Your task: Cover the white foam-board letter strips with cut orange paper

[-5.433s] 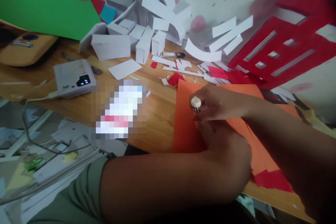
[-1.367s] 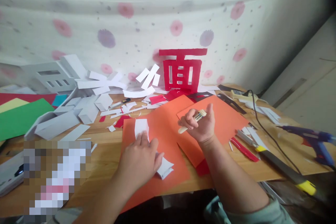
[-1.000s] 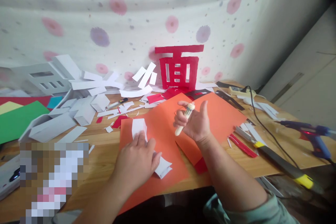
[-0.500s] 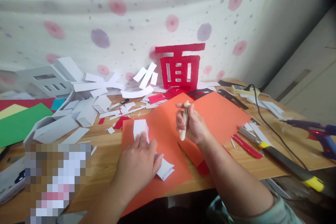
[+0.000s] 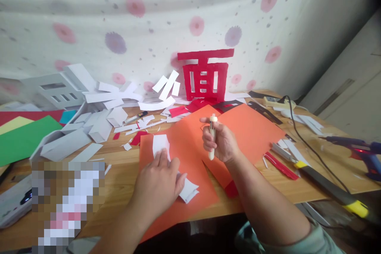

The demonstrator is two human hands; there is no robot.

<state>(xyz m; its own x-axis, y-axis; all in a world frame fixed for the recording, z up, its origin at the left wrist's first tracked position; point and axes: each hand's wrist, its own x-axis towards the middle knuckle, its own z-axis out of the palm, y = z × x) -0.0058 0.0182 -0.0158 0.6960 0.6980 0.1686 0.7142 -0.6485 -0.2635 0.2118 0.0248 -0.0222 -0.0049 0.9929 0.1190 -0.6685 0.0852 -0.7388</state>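
My left hand (image 5: 159,180) lies with outstretched fingers pressing a folded white paper piece (image 5: 160,144) down against an orange paper sheet (image 5: 184,154). The middle of that white piece is hidden beneath the hand; its other end sticks out past my thumb. Raised over the orange sheets, my right hand (image 5: 224,143) is closed around a cream multicolour pen (image 5: 212,137), held nearly upright with its button end at the top. Beneath the right hand a second orange sheet (image 5: 253,127) overlaps the first.
A red paper character (image 5: 205,79) stands against the patterned wall cloth. White paper shapes (image 5: 98,125) crowd the left back, near a green sheet (image 5: 29,139). On the right lie a yellow-and-black cutter knife (image 5: 324,184), a blue glue gun (image 5: 354,147) and a black cord (image 5: 309,145).
My right hand has turned the pen more upright and shifted it slightly right. My left hand stays on the white paper. The whole view has shifted a little.
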